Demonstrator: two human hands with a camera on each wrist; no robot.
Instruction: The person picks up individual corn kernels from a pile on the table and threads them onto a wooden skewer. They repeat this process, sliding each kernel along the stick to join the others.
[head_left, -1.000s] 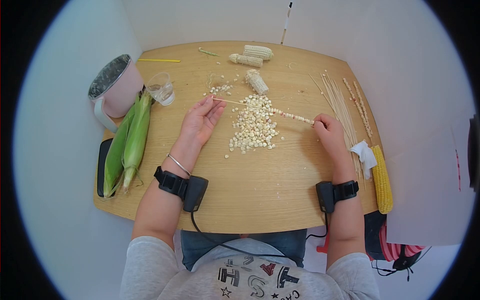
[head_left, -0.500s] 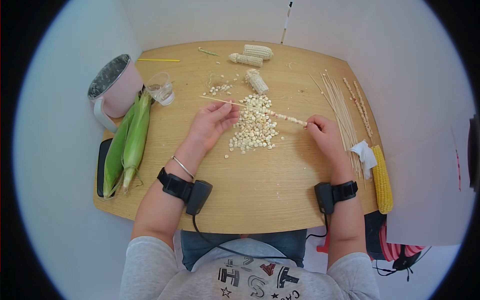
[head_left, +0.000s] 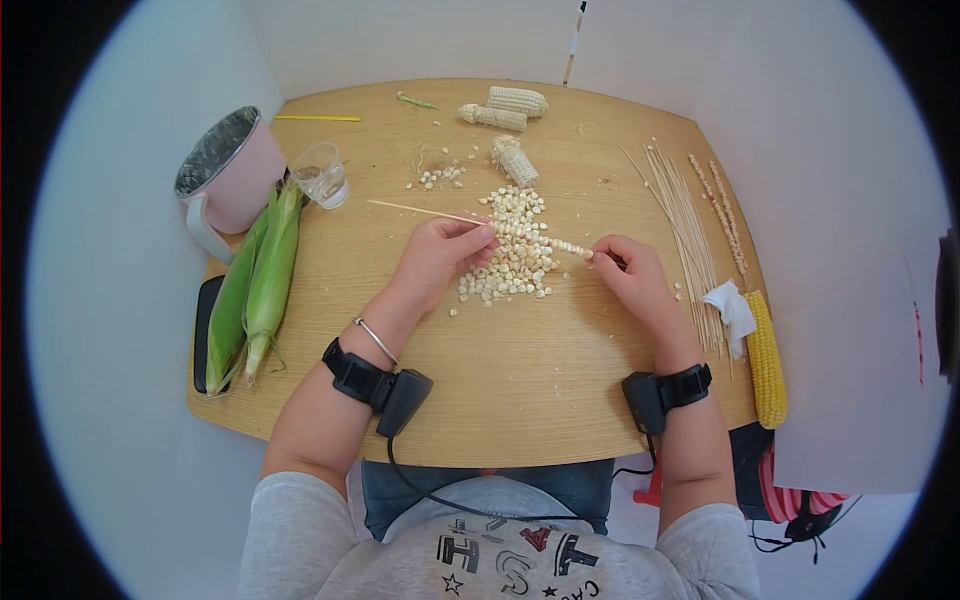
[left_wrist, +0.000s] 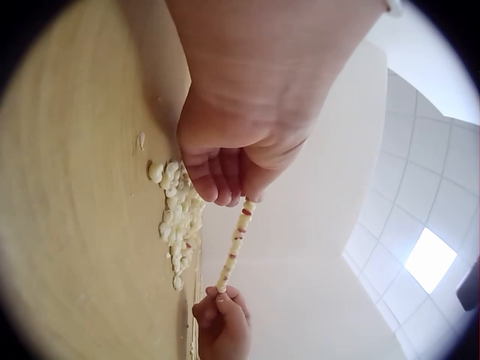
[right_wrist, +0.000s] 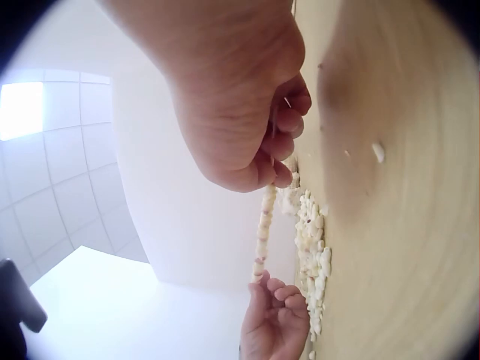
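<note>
A thin wooden skewer (head_left: 425,211) threaded with a row of pale corn kernels (head_left: 563,245), some with reddish spots, is held between my hands above a heap of loose kernels (head_left: 510,283). My left hand (head_left: 440,260) pinches it with thumb and fingers at the left end of the row; a bare length sticks out beyond that hand. At the row's other end, my right hand (head_left: 640,280) grips the skewer between thumb and curled fingers. In the right wrist view, the kernel row (right_wrist: 263,225) spans the gap between both hands' fingertips.
Stripped cobs (head_left: 515,163) lie behind the heap. Bare skewers (head_left: 680,210), two filled skewers (head_left: 720,210), a tissue (head_left: 731,308) and a yellow corn cob (head_left: 765,365) lie right. Husked ears (head_left: 270,270), a pink pot (head_left: 235,180) and a plastic cup (head_left: 322,180) are left.
My left hand has slid rightward along the skewer from its bare left end to the kernel row. My right hand has shifted a little left, carrying the skewer with it.
</note>
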